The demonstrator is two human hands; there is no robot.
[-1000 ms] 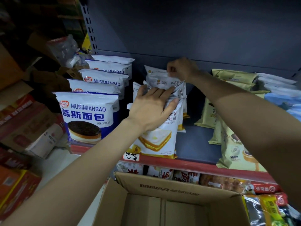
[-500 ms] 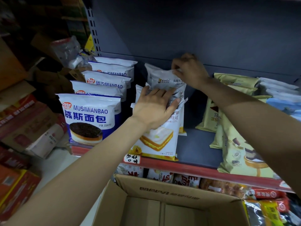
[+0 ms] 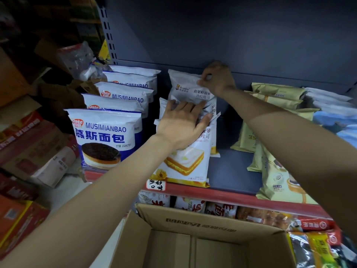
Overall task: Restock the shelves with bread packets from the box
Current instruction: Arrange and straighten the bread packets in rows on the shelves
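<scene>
Your left hand (image 3: 180, 128) lies flat, fingers straight, bracing the front white sandwich-bread packets (image 3: 188, 151) upright on the grey metal shelf (image 3: 231, 169), while your right hand (image 3: 218, 78) pinches the rear white plastic packet (image 3: 185, 88) by its top corner, seemingly seating it behind.

- Setting: a small retail shop, at a goods aisle.
- Grey metal shelving (image 3: 231, 35) with slotted uprights and a red price rail (image 3: 241, 198).
- Rows of identical packaged bread: blue-and-white mousse bread packets (image 3: 108, 136), white toast packets (image 3: 185, 167), beige packets (image 3: 278, 178).
- Handwritten label (image 3: 156, 185) clipped to the rail.
- Open cardboard box (image 3: 193, 225) below; stacked cartons (image 3: 29, 144) at left.
</scene>
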